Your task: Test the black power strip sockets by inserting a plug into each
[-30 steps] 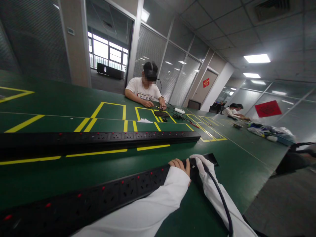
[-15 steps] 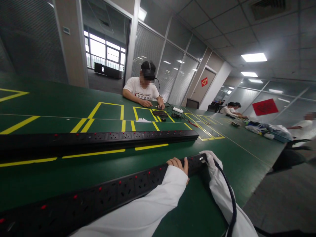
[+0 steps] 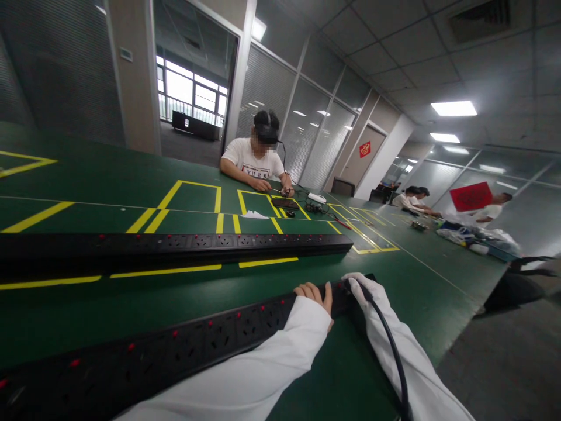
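Note:
A long black power strip (image 3: 210, 336) with red lights or switches beside its sockets runs diagonally across the near table. My left hand (image 3: 316, 295) is closed around the strip near its right end, fingers over the far edge. White-covered, my right hand (image 3: 367, 291) is closed on a plug at that right end. The plug's body is mostly hidden by the fingers, and its prongs are out of sight against the strip. From the hand a black cable (image 3: 391, 339) curves down over the right sleeve. Whether the plug is seated in a socket, I cannot tell.
A second long black power strip (image 3: 263, 244) lies farther back on the green table (image 3: 421, 298), which has yellow tape outlines. Across it sits a person (image 3: 254, 158) wearing a headset, handling small parts near a white power strip (image 3: 317, 199). Bags and items (image 3: 477, 237) lie at the right.
My right hand has turned and lowered the plug onto the strip's right end; its metal prongs, visible before, are now hidden. My left hand keeps its hold on the strip.

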Tool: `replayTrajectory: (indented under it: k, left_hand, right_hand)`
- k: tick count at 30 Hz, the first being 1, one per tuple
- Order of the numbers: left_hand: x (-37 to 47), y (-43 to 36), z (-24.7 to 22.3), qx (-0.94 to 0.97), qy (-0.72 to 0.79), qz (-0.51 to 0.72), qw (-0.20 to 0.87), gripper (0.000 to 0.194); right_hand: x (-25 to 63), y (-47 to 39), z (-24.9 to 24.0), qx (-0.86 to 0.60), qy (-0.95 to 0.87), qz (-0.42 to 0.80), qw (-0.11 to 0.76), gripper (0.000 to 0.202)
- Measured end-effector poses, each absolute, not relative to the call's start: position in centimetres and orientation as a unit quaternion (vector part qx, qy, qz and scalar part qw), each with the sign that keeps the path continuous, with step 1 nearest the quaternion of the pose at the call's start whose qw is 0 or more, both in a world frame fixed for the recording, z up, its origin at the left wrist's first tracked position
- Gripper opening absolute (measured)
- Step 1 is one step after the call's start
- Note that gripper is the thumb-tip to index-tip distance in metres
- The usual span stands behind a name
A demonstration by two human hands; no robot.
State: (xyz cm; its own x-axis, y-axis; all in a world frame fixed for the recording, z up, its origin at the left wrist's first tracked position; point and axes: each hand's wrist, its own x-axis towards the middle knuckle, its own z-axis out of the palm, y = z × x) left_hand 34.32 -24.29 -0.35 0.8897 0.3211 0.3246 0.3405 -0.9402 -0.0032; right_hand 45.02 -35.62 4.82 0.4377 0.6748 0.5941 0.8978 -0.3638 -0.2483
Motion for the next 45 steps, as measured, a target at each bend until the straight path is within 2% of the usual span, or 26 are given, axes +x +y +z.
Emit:
replayTrajectory:
  k: [16,24,31,38,45]
  left_hand:
    - [36.3,-25.6,0.7,-0.976,-0.145,-0.165,0.01,0.081]
    - [39.2,-26.2,0.6,-0.974,-0.161,-0.156,-0.028,0.078]
    - [39.6,-26.1,-0.1,-0.974,-0.161,-0.154,-0.034,0.076]
    - [39.8,-26.2,-0.5,-0.972,-0.158,-0.166,-0.044,0.075]
    - [39.7,-26.3,-0.6,-0.972,-0.159,-0.169,-0.031,0.075]
  right_hand:
    - [48.9,-35.2,4.1,-0.796,-0.524,-0.162,0.256,0.037]
    - [50.5,-35.3,2.7,-0.795,-0.538,-0.15,0.236,0.03]
    - [50.9,-35.0,2.9,-0.779,-0.582,-0.139,0.186,0.022]
    - [49.0,-35.4,0.7,-0.765,-0.521,-0.237,0.295,0.02]
    - [48.5,-34.9,0.5,-0.748,-0.509,-0.252,0.344,0.02]
